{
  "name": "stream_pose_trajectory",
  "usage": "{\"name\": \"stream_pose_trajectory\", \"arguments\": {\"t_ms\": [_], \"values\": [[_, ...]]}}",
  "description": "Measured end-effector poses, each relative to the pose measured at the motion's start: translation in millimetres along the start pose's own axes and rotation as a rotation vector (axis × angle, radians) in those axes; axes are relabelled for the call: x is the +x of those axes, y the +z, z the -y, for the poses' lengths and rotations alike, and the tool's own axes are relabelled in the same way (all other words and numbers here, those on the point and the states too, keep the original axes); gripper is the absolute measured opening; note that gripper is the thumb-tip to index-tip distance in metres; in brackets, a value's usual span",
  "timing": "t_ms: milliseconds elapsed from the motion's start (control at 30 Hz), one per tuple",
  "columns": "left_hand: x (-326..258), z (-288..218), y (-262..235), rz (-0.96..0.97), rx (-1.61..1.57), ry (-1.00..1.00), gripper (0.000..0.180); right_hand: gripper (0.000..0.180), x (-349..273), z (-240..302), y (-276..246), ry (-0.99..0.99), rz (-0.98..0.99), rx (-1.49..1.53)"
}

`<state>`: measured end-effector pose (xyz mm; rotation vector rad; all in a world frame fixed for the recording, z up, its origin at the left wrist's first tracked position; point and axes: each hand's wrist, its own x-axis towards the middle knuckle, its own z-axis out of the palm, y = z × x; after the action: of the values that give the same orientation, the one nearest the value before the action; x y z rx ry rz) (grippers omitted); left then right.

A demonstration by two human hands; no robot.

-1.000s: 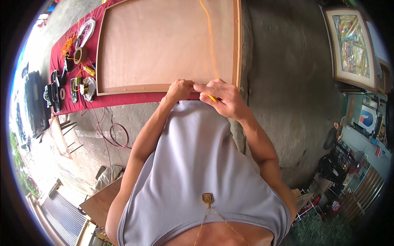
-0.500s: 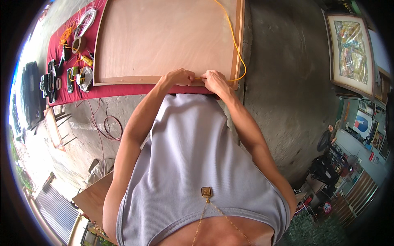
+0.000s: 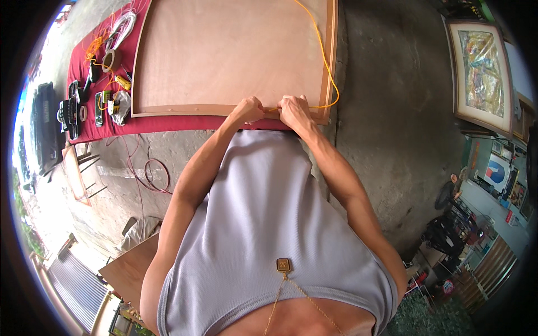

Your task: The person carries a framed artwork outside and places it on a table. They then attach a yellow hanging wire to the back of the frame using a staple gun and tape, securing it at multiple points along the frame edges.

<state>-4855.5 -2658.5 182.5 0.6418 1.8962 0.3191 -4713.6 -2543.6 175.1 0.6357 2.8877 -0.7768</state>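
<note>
While both hands are pinching the yellow cord (image 3: 327,67) at the near rail of the wooden frame (image 3: 333,56), the work is looking only partly done.

The left hand (image 3: 250,108) and right hand (image 3: 292,106) are closing on the cord almost side by side at the frame's near edge, fingers curled tight around it. From the right hand the cord is looping out past the near right corner and running up along the right rail toward the far side; I judge that fixing it is what remains. The frame is lying on a red cloth (image 3: 168,122) with tools (image 3: 92,101) crowding its left, while bare concrete floor (image 3: 392,112) is giving open room on the right.
</note>
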Motion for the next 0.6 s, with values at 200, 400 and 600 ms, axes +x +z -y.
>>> {"name": "stream_pose_trajectory", "arguments": {"t_ms": [200, 400, 600], "values": [[4, 6, 0, 0.119, -0.394, -0.2, 0.015, 0.012, 2, 2, 6, -0.056, -0.003, -0.064], [-11, 13, 15, -0.1, -0.473, -0.048, 0.014, 0.012, 7, 10, 1, -0.052, 0.026, -0.041], [-24, 17, 21, -0.224, -0.312, 0.117, 0.02, 0.012, 10, 6, 3, -0.095, 0.049, 0.012]]}}
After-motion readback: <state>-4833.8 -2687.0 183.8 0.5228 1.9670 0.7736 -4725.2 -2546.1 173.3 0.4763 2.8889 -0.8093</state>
